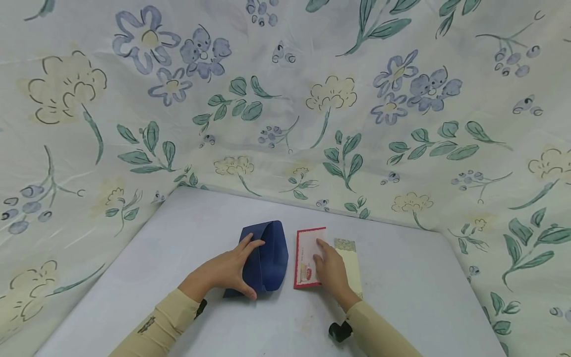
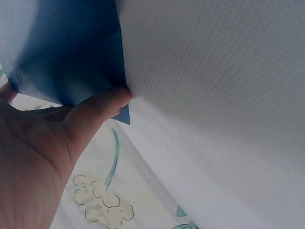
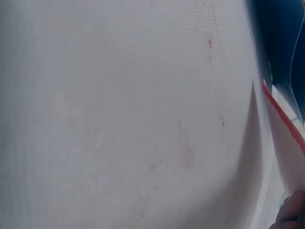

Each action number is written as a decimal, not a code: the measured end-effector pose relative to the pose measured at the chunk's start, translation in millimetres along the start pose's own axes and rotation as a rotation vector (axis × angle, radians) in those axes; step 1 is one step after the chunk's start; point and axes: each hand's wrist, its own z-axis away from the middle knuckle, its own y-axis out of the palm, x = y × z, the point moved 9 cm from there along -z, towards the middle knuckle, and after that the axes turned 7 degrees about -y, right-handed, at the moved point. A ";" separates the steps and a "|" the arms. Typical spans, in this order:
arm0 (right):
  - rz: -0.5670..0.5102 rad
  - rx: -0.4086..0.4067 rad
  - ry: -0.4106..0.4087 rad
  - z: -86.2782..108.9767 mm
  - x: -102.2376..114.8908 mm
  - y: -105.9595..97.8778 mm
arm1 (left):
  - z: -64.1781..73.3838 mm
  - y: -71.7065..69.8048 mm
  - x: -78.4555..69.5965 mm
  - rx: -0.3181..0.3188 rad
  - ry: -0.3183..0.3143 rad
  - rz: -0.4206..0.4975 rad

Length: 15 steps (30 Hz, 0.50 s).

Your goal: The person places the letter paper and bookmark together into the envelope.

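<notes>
A dark blue envelope (image 1: 274,263) lies left of centre, its flap unfolded toward the right. My left hand (image 1: 225,270) holds it, with fingers spread over its face and the thumb at its near edge. In the left wrist view, the thumb presses by a corner of the envelope (image 2: 76,52). To the right, my right hand (image 1: 333,273) grips a white greeting card (image 1: 308,248) with a red border and a small red picture. The card (image 3: 286,160) stands tilted off the table in the right wrist view; only fingertips of that hand show there.
A cream card (image 1: 352,263) with a patterned band at its top lies partly behind my right hand. The white table (image 1: 214,208) meets a flower-print cloth (image 1: 285,148) at its back and sides. Faint reddish smudges (image 3: 188,155) mark the tabletop.
</notes>
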 end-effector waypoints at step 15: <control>-0.046 0.006 0.043 0.7 -3.8 -0.1 | 0.0 0.6 -0.5 0.004 -0.004 -0.001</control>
